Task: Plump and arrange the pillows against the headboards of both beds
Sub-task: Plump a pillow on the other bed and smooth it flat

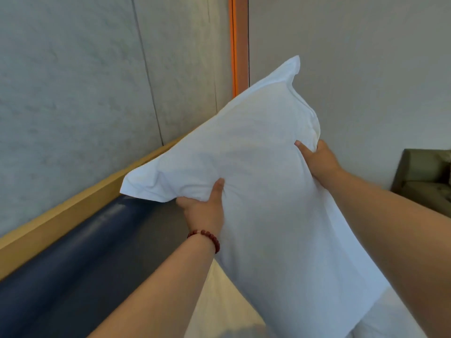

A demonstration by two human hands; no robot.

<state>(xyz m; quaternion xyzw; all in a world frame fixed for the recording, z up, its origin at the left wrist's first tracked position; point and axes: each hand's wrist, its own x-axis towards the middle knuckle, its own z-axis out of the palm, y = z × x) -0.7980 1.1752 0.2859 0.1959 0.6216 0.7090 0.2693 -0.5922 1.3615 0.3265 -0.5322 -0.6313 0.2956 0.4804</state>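
White fabric-cased pillow (256,179) is up in the air just beside the dark blue padded headboard (85,252), left hand (203,211) and right hand (319,159) each gripping an opposite edge, thumbs dug in, and it looks light, soft and best held by its sides.

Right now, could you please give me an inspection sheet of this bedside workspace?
Surface: bed sheet, pale, little of it in view.
Job's things: white pillow held up, tilted, before the blue headboard; contact between them cannot be told.
Clutter: nothing seen.
Grippers: left hand grips the pillow's lower edge, thumb pressed into it; right hand grips its right edge.
Cables: nothing seen.
Surroundings: grey wall panels, wooden rail above the headboard, orange strip, olive armchair at right.
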